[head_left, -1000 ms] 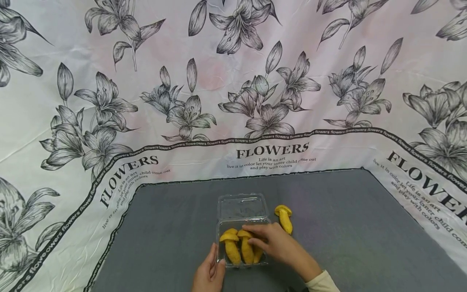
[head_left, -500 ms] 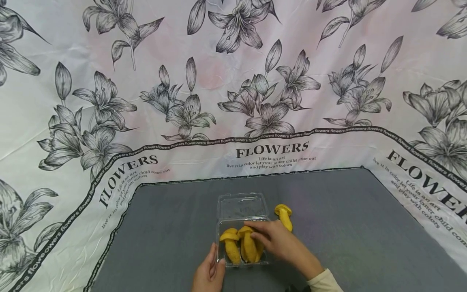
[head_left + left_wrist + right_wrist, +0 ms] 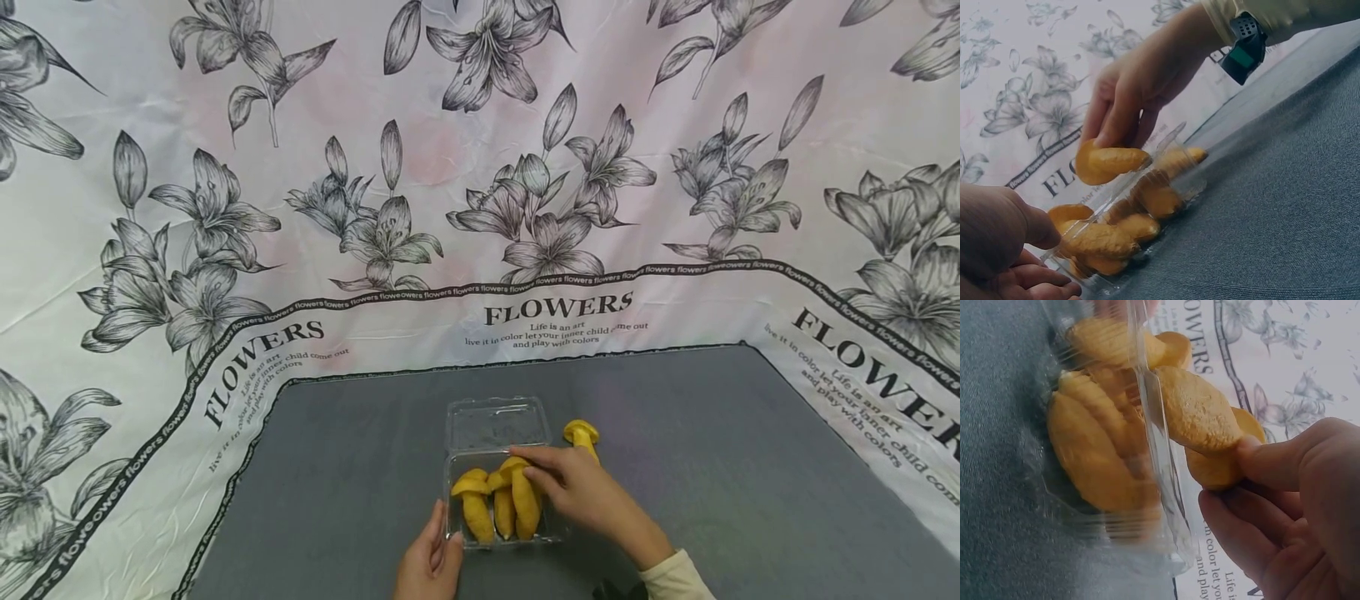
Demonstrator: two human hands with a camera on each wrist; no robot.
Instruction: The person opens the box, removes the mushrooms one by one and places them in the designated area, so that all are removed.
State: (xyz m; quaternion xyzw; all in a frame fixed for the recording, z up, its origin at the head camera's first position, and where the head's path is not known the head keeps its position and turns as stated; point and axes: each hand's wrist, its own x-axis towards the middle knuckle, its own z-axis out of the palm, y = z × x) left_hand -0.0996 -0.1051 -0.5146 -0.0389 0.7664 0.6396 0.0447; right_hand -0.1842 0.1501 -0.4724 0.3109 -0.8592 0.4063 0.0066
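A clear plastic clamshell box (image 3: 498, 427) lies with its lid folded back, and several yellow mushrooms (image 3: 478, 515) fill its base. My left hand (image 3: 429, 560) grips the box's near left side, thumb at the rim and fingers along the outer wall, as the left wrist view shows. Between thumb and fingers, my right hand (image 3: 592, 492) pinches one yellow mushroom (image 3: 1197, 412) by its cap. That mushroom's stem points toward me, and in the left wrist view it sits above the rim, over the others. Through the box wall, the lower mushrooms (image 3: 1088, 450) show side by side.
Another yellow mushroom (image 3: 581, 432) lies on the grey cloth (image 3: 360, 467) right of the box, partly hidden behind my right hand. A flower-printed curtain (image 3: 555, 317) rises around the cloth's back and sides. A dark device (image 3: 1246, 53) is strapped at the right wrist.
My right hand has shifted slightly right and away from me within the box area, bringing the pinched mushroom up over the others. The left hand and box have stayed put.
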